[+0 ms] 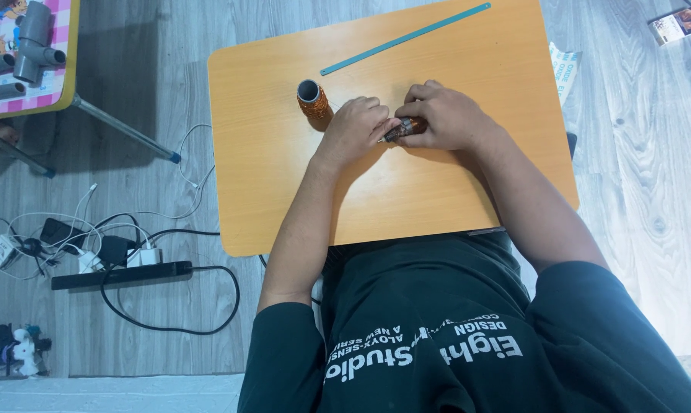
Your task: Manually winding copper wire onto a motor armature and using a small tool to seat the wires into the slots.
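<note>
My right hand (pixel 446 115) is closed around a small rod wound with copper-coloured wire (pixel 404 128), held low over the orange table (pixel 269 153). My left hand (pixel 355 126) pinches at the rod's left end, fingers curled. Just left of that hand stands an upright spool of copper wire (pixel 312 99) with a grey core. A thin wire strand seems to run from the spool toward my hands. A long teal strip like a saw blade (pixel 405 38) lies slanted at the far side of the table.
A power strip (pixel 121 275) with chargers and tangled cables lies on the wooden floor at left. A second small table (pixel 24 61) with grey pipe pieces stands far left. Papers and a small box (pixel 676 24) lie on the floor at right.
</note>
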